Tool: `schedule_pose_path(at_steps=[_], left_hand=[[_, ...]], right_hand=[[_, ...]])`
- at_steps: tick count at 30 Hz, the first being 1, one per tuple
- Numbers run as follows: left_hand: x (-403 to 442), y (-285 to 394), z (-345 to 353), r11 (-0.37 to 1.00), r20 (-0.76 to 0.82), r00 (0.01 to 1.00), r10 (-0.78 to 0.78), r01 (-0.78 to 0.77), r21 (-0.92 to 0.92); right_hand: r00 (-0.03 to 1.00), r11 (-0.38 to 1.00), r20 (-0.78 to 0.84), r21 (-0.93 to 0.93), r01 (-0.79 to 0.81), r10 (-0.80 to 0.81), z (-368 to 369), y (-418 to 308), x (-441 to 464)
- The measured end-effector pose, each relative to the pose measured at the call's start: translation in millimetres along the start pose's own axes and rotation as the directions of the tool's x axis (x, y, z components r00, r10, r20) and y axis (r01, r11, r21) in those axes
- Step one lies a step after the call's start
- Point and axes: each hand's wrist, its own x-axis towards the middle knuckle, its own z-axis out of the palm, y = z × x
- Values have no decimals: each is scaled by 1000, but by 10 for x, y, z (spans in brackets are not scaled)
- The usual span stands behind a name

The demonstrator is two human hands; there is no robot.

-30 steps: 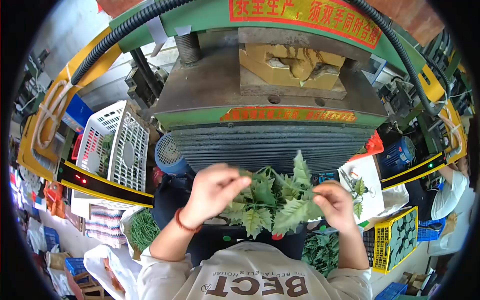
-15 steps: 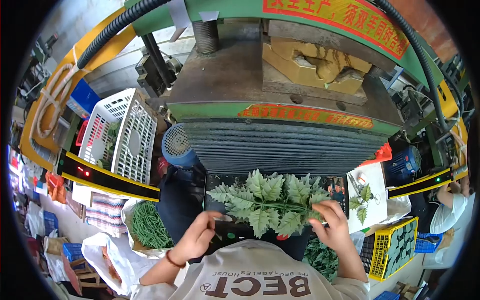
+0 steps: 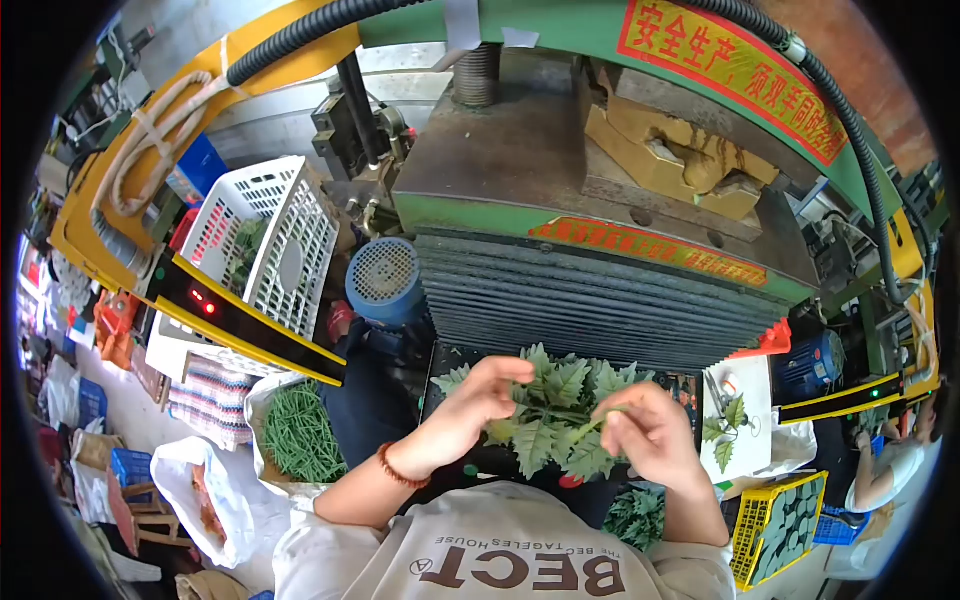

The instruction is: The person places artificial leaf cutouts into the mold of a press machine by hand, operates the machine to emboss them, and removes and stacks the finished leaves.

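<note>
A bunch of artificial-looking, jagged green leaves [image 3: 565, 385] lies on the dark tray-like surface in front of me. My right hand [image 3: 655, 440] is at the bunch's right side, thumb and fingers pinched on a light green leaf stem [image 3: 588, 426]. Over the left part of the bunch is my left hand [image 3: 470, 410], its fingers bent and a gap showing between fingertips and thumb. I see nothing held in it. Some leaves are hidden beneath both hands.
A green press with a brass-coloured mould [image 3: 690, 150] and ribbed bellows [image 3: 560, 300] stands ahead. Black-yellow sensor bars [image 3: 250, 325] flank me. At left are a white crate [image 3: 290, 255] and a sack of green stems [image 3: 300, 430]; at right, a yellow crate [image 3: 780, 530] and a person [image 3: 890, 470].
My left hand has moved up and right onto the leaves. My right hand has gone from resting on the leaves to pinching a stem. The view has shifted slightly.
</note>
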Motion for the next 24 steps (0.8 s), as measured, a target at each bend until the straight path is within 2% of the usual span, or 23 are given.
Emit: schedule_pose_path(at_steps=[1,3,5,6,8,10,11,15,16,20,21,24], left_hand=[[-3,-10,33,1000,-3,1000,-1,1,3],[116,-59,261,981,-36,984,175,-177,-83],[209,-66,422,919,-87,934,346,-356,-169],[196,-26,403,915,-92,931,354,-365,-171],[105,102,268,928,-6,936,352,-348,129],[-12,163,172,855,65,951,303,-302,421],[-30,170,168,856,60,951,302,-298,422],[-25,211,178,914,48,987,152,-159,373],[-23,189,187,915,52,987,151,-160,371],[38,29,161,994,76,995,58,-65,90],[33,-9,155,994,72,996,58,-64,85],[43,-69,131,990,109,994,-9,24,-137]], right_hand=[[1000,1000,2,3,0,0,39,43,23],[967,920,116,-300,253,-228,149,209,207],[872,686,295,-538,489,-391,202,310,373],[869,681,304,-539,496,-391,183,319,392],[927,828,303,-444,343,-222,109,372,374],[948,931,316,-337,142,-30,88,435,317],[947,932,319,-335,140,-27,107,407,325],[899,816,216,-378,437,-382,169,69,431],[900,816,213,-381,436,-381,164,73,419],[874,808,378,-384,447,-304,143,137,481],[875,809,382,-385,444,-299,139,178,488],[883,865,290,-242,440,-369,132,346,480]])
